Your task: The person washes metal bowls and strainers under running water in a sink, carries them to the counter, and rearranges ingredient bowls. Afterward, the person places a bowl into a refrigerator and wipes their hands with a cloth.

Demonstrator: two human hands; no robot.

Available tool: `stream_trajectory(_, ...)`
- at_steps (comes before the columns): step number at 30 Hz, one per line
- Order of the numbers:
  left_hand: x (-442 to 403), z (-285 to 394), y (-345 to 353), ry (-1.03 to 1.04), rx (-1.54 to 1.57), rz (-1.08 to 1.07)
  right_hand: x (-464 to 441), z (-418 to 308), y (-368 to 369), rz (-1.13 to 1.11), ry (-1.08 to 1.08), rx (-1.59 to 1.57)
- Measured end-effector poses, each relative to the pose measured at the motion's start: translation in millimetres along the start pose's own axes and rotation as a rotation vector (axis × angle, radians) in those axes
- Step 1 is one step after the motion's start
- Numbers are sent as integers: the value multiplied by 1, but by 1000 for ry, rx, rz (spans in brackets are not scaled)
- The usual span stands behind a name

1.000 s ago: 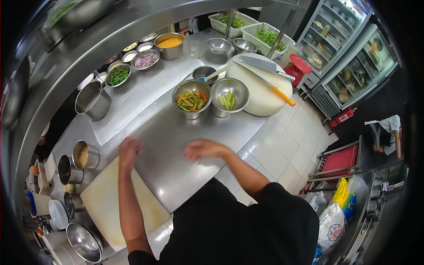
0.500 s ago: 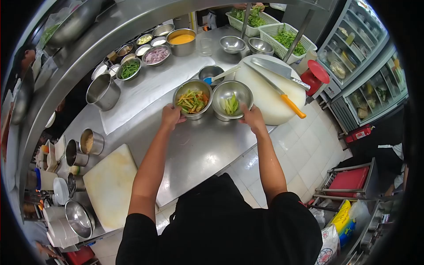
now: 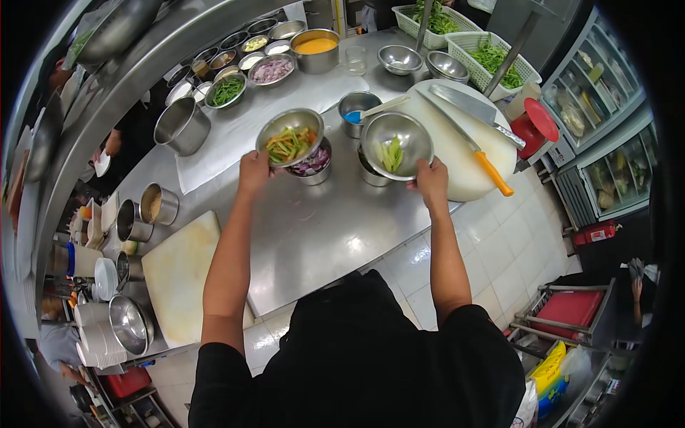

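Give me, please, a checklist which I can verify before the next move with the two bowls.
1. Left hand grips the vegetable bowl at its rim: ok.
2. Right hand grips the other bowl at its rim: ok.
3. Cut vegetables and pale green pieces lie inside their bowls: ok.
4. Contents of the container under the right-hand bowl known: cannot tell; the bowl covers most of it.
5. Orange-handled knife wholly within the round board: not ok; the handle end seems to pass the edge.
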State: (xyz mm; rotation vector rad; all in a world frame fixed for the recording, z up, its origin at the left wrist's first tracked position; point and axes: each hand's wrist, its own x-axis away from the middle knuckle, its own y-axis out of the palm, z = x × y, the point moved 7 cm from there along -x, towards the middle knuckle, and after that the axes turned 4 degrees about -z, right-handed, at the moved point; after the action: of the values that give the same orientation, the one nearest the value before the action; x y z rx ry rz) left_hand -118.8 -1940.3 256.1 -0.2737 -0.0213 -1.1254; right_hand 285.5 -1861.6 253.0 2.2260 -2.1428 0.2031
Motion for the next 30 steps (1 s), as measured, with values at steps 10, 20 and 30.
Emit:
stream_trajectory(10, -11, -13, 16, -19, -79, -38, -1, -10, 3, 10, -48, -98)
stream_trajectory(20, -3, -51, 37, -241, 43, -57, 0, 31, 35, -81, 121, -146)
stream_trajectory(30, 43, -45, 4, -202, 226, 20, 2, 57, 33, -122, 278, -332)
